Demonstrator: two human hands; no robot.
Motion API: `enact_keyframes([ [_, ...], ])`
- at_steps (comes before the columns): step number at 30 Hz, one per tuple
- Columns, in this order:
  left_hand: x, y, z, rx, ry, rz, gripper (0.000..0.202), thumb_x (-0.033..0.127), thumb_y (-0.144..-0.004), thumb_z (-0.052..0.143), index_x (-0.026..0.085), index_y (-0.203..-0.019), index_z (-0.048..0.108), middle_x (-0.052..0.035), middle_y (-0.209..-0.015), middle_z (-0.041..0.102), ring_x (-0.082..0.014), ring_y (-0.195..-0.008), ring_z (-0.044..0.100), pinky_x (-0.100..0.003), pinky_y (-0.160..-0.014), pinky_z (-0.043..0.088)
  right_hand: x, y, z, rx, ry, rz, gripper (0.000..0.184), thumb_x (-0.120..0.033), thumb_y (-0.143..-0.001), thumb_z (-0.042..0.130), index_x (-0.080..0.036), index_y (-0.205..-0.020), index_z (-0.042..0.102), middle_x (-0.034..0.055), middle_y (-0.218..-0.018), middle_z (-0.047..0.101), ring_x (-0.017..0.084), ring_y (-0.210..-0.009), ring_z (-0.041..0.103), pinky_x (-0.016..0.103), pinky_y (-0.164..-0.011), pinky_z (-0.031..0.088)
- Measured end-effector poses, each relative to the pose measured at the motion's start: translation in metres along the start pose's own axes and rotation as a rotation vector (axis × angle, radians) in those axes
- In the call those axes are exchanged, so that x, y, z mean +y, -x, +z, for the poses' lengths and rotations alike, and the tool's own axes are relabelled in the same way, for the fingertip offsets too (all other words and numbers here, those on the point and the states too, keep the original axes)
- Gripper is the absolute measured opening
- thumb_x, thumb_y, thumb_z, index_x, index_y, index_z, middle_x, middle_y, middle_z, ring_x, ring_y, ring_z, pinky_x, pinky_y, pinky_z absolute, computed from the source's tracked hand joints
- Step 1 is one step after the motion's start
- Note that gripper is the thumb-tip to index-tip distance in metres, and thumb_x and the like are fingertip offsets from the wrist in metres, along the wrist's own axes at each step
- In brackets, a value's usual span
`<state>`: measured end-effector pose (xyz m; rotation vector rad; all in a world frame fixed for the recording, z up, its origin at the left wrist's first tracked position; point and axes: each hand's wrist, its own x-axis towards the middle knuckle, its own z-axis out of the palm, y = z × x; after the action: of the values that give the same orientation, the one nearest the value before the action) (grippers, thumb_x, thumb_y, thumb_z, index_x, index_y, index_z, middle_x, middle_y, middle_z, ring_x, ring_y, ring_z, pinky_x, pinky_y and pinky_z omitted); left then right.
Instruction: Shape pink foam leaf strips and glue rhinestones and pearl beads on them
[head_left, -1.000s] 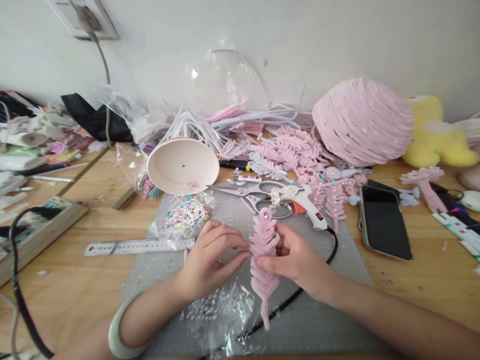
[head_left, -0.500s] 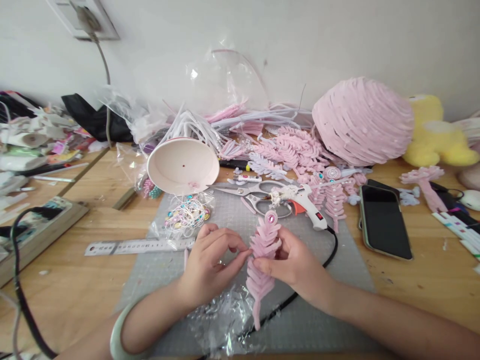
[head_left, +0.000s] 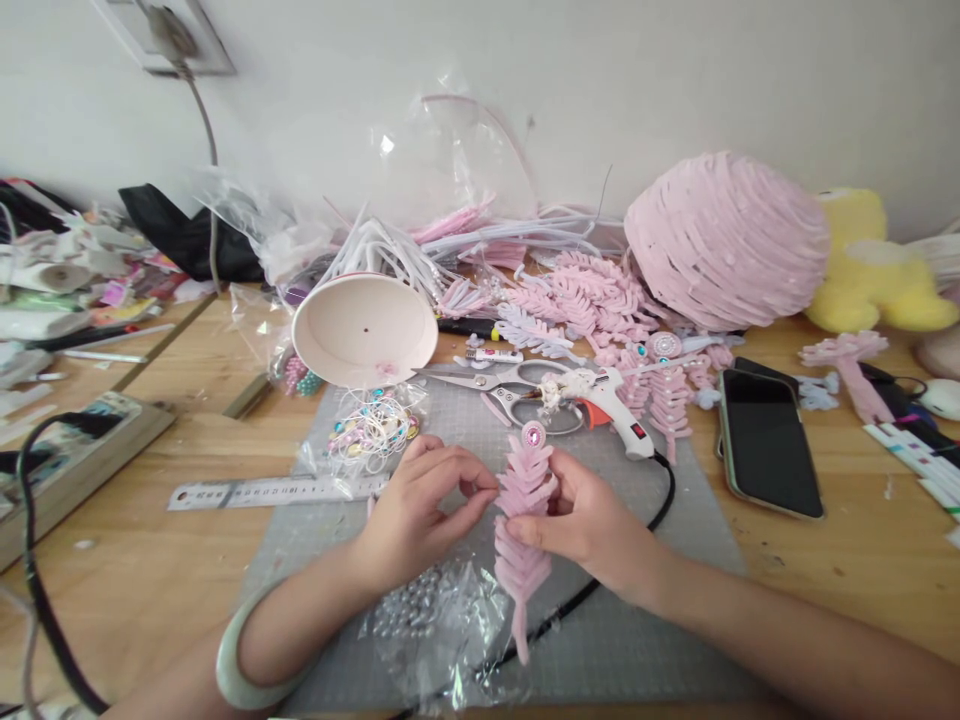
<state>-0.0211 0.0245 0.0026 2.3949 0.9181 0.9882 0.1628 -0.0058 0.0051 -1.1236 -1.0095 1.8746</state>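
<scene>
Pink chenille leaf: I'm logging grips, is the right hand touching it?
Touching: the head view shows the right hand holding the pink chenille leaf, thumb across its front.

On your right, a dark-screened phone (head_left: 772, 440) rests on the bench (head_left: 847, 550), nearer you than the yellow plush toy (head_left: 862, 270); on your left lies a power strip (head_left: 112, 455), and a plug (head_left: 172, 38) sits in the wall socket (head_left: 135, 25).

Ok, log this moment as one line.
right hand: holds pink leaf | left hand: at leaf's edge, grip unclear | glue gun: lies unheld
</scene>
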Motion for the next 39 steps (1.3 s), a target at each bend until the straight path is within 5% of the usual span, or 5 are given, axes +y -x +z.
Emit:
enact_keyframes([
  [9,0.001,0.004,0.000,0.065,-0.019,-0.005,0.011,0.008,-0.083,0.053,0.019,-0.083,0.054,0.0017,-0.073,0.063,-0.0130,-0.069,0.058,-0.029,-0.069,0.039,-0.001,-0.002,-0.001,0.057,0.020,-0.024,0.039,-0.023,-0.063,0.074,-0.021,-0.094,0.051,-0.0019,-0.083,0.062,0.015,-0.078,0.060,0.029,-0.073,0.048],
  [14,-0.002,0.003,-0.003,-0.066,0.108,0.123,0.020,0.005,-0.082,0.052,0.021,-0.093,0.057,-0.0013,-0.081,0.067,-0.0143,-0.073,0.061,-0.032,-0.075,0.040,-0.005,-0.004,-0.004,0.069,0.030,-0.042,0.038,-0.020,-0.063,0.073,-0.021,-0.094,0.051,-0.0018,-0.083,0.063,0.015,-0.078,0.060,0.029,-0.072,0.048],
  [22,-0.002,-0.001,-0.003,-0.119,0.086,0.082,0.012,0.014,-0.088,0.052,0.020,-0.092,0.062,-0.0017,-0.082,0.069,-0.0141,-0.075,0.062,-0.030,-0.074,0.040,-0.001,-0.007,-0.010,0.103,0.013,-0.021,0.049,-0.021,-0.062,0.075,-0.021,-0.104,0.051,-0.0002,-0.085,0.066,0.015,-0.079,0.062,0.029,-0.071,0.048],
  [39,0.009,0.004,-0.001,-0.017,-0.057,0.060,0.013,0.008,-0.080,0.057,0.020,-0.083,0.058,0.0028,-0.075,0.067,-0.0117,-0.067,0.061,-0.032,-0.076,0.035,-0.001,-0.005,-0.007,0.019,-0.048,-0.008,0.048,-0.021,-0.064,0.077,-0.021,-0.105,0.051,-0.0013,-0.090,0.066,0.014,-0.083,0.062,0.029,-0.075,0.049],
])
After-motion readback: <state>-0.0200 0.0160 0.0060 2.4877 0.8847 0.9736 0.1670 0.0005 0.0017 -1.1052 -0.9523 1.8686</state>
